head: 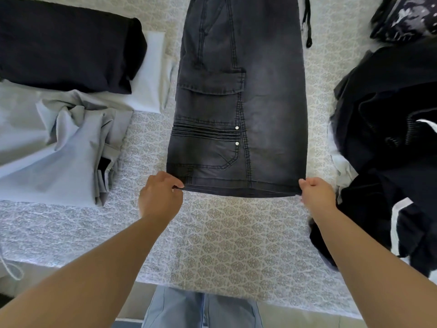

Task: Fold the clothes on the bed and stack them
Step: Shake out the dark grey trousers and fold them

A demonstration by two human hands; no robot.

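Note:
Dark grey denim cargo shorts lie flat lengthwise on the patterned bed cover, folded in half with one leg over the other, hem toward me. My left hand pinches the hem's left corner. My right hand pinches the hem's right corner. A black drawstring trails off the waist at the far right. To the left sits a folded black garment on top of a white one.
A crumpled light grey garment lies at the left. A heap of unfolded dark clothes with white stripes fills the right side. A dark patterned item sits at the far right corner. The bed's near edge runs below my forearms.

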